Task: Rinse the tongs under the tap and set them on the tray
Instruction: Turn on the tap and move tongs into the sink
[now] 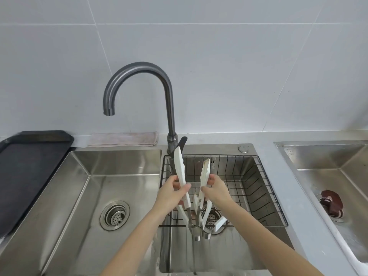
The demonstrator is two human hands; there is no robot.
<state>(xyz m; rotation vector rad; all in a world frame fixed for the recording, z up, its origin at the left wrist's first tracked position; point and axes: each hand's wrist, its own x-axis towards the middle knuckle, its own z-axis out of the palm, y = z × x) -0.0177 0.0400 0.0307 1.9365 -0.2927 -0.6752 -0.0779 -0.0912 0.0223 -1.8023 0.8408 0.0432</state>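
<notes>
White tongs [180,168] with a steel hinge end stand tips-up over the right basin, their two arms spread apart. My left hand [173,191] grips the left arm. My right hand [214,189] pinches the right arm, whose tip is stained brown. More white tongs [207,214] lie below in the wire basket [258,194]. The grey tap [139,76] arches to the left, its spout over the left basin, with no water visible. The dark tray [29,162] lies on the counter at far left.
The left basin [119,170] has a round drain strainer [115,215]. A folded cloth [123,138] lies behind it against the wall. A separate sink [318,156] at right holds a brown object [331,203] over its drain.
</notes>
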